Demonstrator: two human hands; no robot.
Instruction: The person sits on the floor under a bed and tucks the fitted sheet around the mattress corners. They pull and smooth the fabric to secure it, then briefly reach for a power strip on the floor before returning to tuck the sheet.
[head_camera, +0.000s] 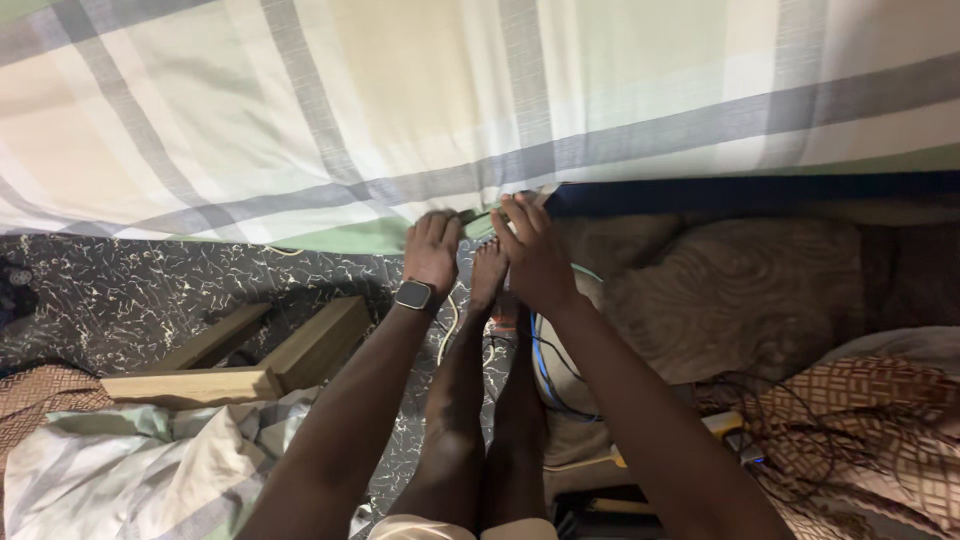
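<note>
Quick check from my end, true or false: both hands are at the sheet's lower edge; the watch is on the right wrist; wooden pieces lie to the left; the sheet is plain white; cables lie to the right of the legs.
1. Both hands, left hand and right hand, are at the lower edge of the sheet. True.
2. The watch is on the right wrist. False: it is on the left wrist.
3. Wooden pieces lie to the left. True.
4. The sheet is plain white. False: it is checked, with grey stripes.
5. Cables lie to the right of the legs. True.

A home bedroom: a plaid bedsheet (480, 100) is hanging over the mattress edge just above the hands, rumpled bedding (130, 470) is lying left of them, and tangled cables (790, 420) are trailing right.
</note>
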